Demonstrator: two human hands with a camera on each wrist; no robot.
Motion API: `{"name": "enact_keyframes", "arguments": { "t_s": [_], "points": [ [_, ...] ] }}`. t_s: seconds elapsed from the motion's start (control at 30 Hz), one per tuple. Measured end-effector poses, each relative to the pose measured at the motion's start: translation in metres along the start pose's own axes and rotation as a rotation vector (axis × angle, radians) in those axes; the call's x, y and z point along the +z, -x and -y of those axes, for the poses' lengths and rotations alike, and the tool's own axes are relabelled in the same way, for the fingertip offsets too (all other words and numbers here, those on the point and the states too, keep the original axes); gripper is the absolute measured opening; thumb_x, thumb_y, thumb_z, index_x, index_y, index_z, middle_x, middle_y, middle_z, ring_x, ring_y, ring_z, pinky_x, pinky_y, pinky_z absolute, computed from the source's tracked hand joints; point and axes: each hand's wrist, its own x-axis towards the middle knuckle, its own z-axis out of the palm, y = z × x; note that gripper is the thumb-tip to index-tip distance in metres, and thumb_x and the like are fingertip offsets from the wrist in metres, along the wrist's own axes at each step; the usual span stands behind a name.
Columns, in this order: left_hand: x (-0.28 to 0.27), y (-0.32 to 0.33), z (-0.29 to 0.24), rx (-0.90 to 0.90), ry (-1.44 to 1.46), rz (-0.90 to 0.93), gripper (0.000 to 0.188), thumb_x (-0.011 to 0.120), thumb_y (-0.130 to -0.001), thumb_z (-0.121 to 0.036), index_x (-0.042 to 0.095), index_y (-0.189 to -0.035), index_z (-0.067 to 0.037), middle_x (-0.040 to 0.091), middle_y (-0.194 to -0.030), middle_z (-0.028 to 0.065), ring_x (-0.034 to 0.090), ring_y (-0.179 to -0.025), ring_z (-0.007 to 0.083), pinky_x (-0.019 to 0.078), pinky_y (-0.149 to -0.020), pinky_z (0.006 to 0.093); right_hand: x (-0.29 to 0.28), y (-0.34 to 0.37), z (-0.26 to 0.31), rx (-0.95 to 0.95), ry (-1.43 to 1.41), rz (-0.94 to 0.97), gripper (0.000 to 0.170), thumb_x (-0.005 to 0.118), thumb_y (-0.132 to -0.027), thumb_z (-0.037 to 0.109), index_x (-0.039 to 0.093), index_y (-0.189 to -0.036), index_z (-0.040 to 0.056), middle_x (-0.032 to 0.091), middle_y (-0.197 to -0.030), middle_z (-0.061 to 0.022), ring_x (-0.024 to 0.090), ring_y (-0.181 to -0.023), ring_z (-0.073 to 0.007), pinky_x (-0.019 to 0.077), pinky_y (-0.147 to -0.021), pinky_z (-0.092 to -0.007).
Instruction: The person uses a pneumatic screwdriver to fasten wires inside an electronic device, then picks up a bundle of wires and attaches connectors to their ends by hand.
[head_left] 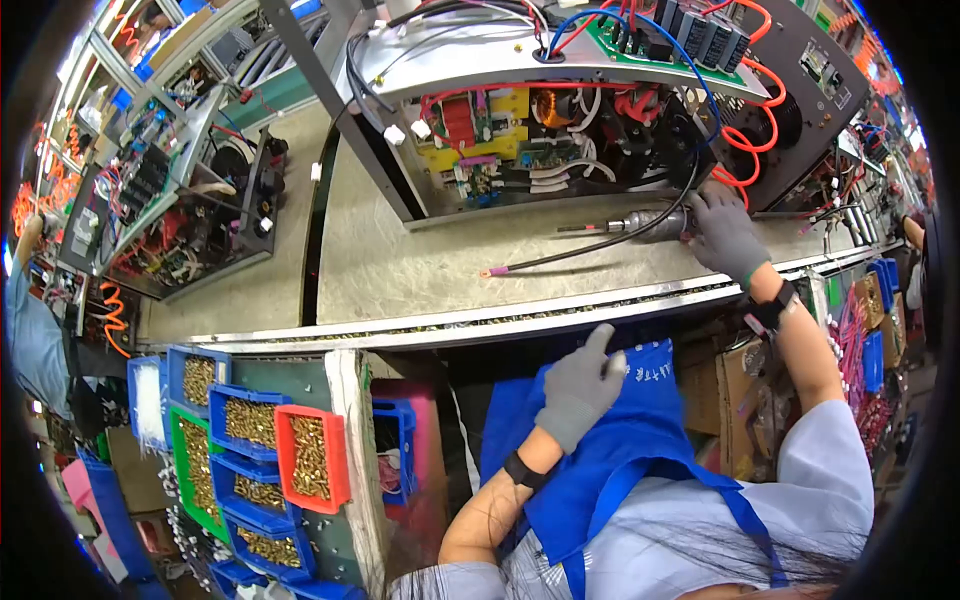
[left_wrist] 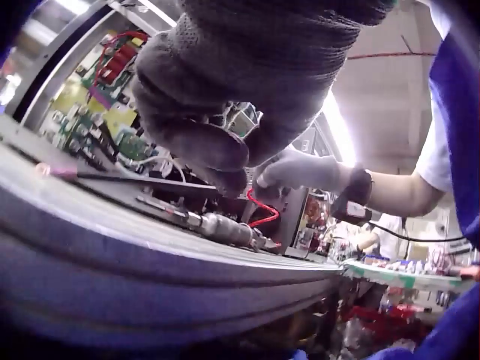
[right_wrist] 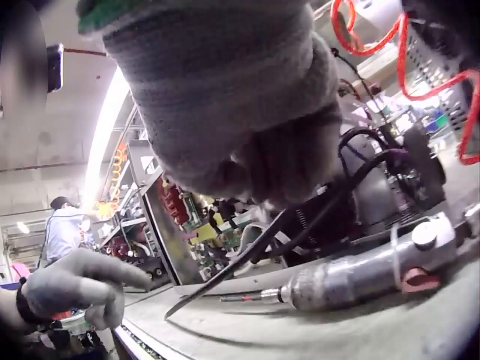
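My gloved right hand is at the rear end of an air screwdriver, which lies on the metal bench. From the right wrist view, the glove hangs above the screwdriver with its fingers bent downward and no grip on the tool's body. A black cable with a pink-sleeved end passes over the screwdriver, close to the fingers. My gloved left hand holds nothing in front of the blue apron, index finger extended and the others loosely bent. An opened machine chassis with boards and coils stands behind the tool.
A coiled red air hose hangs at the chassis's right side. A second open machine stands on the left bench. Blue, green and red bins of brass-coloured fasteners sit at front left. A metal rail edges the bench.
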Motion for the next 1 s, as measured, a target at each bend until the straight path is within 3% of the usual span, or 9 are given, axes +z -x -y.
{"name": "enact_keyframes", "arguments": {
  "t_s": [0.07,0.27,0.3,0.4,0.67,0.73,0.8,0.9,1.0],
  "points": [
    [0.022,0.012,0.005,0.041,0.057,0.057,0.043,0.061,-0.088,-0.031,0.058,-0.126,-0.012,0.069,-0.077,0.0099,0.068,-0.072,0.0318,0.0526,-0.065,0.0446,0.007,-0.019,0.000,-0.011,-0.230,0.186,0.072,0.068,-0.067,0.025,0.044,-0.132,0.0042,0.055,-0.123,-0.0226,0.052,-0.112,-0.0407,0.0458,-0.091,-0.0484],
    [0.018,0.023,0.006,0.042,-0.024,0.168,0.046,0.060,-0.089,-0.033,0.054,-0.130,-0.013,0.070,-0.082,0.0113,0.067,-0.078,0.0341,0.0514,-0.068,0.0473,-0.006,-0.047,0.017,0.241,-0.430,0.448,0.057,0.069,-0.061,0.025,0.062,-0.112,0.0003,0.068,-0.105,-0.0238,0.064,-0.102,-0.0379,0.0498,-0.090,-0.0421],
    [0.019,0.026,0.008,0.035,-0.016,0.170,0.046,0.059,-0.089,-0.033,0.054,-0.129,-0.013,0.070,-0.082,0.0112,0.067,-0.078,0.0340,0.0513,-0.069,0.0474,-0.003,-0.046,0.018,0.142,-0.353,0.420,0.066,0.069,-0.064,0.022,0.053,-0.126,0.0061,0.068,-0.095,-0.0195,0.066,-0.085,-0.0307,0.0516,-0.076,-0.0398],
    [0.025,0.036,0.014,0.019,0.010,0.173,0.045,0.059,-0.089,-0.032,0.054,-0.129,-0.012,0.070,-0.084,0.0111,0.067,-0.080,0.0337,0.0511,-0.070,0.0476,-0.014,-0.037,0.026,0.241,-0.397,0.451,0.067,0.069,-0.063,0.022,0.053,-0.126,0.0054,0.068,-0.093,-0.0186,0.066,-0.085,-0.0311,0.0518,-0.076,-0.0395],
    [0.033,0.054,0.019,0.058,-0.027,0.178,0.044,0.059,-0.089,-0.032,0.056,-0.128,-0.012,0.070,-0.084,0.0116,0.067,-0.080,0.0341,0.0512,-0.071,0.0472,0.008,-0.030,0.020,0.289,-0.346,0.416,0.080,0.069,-0.062,0.022,0.044,-0.135,0.0051,0.066,-0.098,-0.0225,0.066,-0.090,-0.0360,0.0525,-0.083,-0.0419],
    [0.036,0.053,0.023,0.058,-0.035,0.168,0.044,0.059,-0.089,-0.032,0.056,-0.128,-0.012,0.070,-0.085,0.0118,0.067,-0.080,0.0344,0.0513,-0.072,0.0469,0.007,-0.027,0.022,0.275,-0.299,0.372,0.064,0.071,-0.062,0.027,0.050,-0.116,-0.0013,0.063,-0.111,-0.0262,0.061,-0.106,-0.0429,0.0487,-0.093,-0.0440],
    [0.039,0.051,0.026,0.065,-0.043,0.159,0.044,0.059,-0.089,-0.032,0.057,-0.127,-0.012,0.070,-0.086,0.0120,0.067,-0.081,0.0351,0.0514,-0.072,0.0468,0.004,-0.025,0.023,0.271,-0.309,0.365,0.071,0.071,-0.062,0.026,0.049,-0.123,-0.0015,0.063,-0.114,-0.0266,0.060,-0.108,-0.0424,0.0481,-0.094,-0.0442],
    [0.042,0.047,0.024,0.055,-0.003,0.181,0.046,0.062,-0.088,-0.032,0.057,-0.128,-0.011,0.071,-0.087,0.0114,0.068,-0.078,0.0311,0.0524,-0.072,0.0422,-0.007,-0.018,0.028,0.288,-0.427,0.420,0.080,0.072,-0.061,0.025,0.045,-0.132,-0.0012,0.063,-0.116,-0.0272,0.060,-0.109,-0.0419,0.0483,-0.094,-0.0446],
    [0.040,0.037,0.018,-0.042,0.216,0.140,0.051,0.067,-0.086,-0.032,0.057,-0.130,-0.009,0.069,-0.082,0.0094,0.067,-0.074,0.0215,0.0527,-0.071,0.0350,0.006,0.011,0.027,0.245,-0.471,0.268,0.084,0.073,-0.061,0.023,0.043,-0.136,0.0010,0.065,-0.111,-0.0270,0.062,-0.103,-0.0432,0.0504,-0.090,-0.0455]
  ]
}}
